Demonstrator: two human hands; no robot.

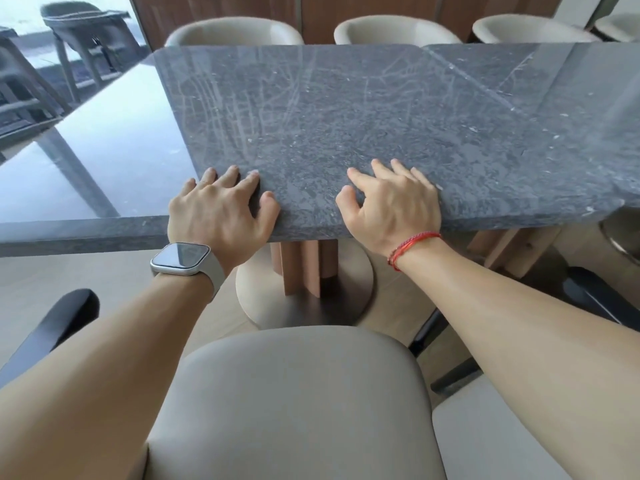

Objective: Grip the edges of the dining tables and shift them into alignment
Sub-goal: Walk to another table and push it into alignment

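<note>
A grey marble dining table (329, 116) fills the middle of the head view and sits askew to its neighbours. A glossy table (104, 150) adjoins it on the left, and a third table (554, 74) meets it at the right rear. My left hand (221, 209), with a watch on the wrist, rests on the middle table's near left corner, fingers and thumb on top. My right hand (394, 202), with a red cord on the wrist, lies spread on the same near edge, about a hand's width to the right.
A beige chair back (294, 403) stands between me and the table, over the round pedestal base (304, 282). Three beige chairs (394, 29) line the far side. A dark armrest (52, 327) is at lower left, dark chair legs (588, 292) at right.
</note>
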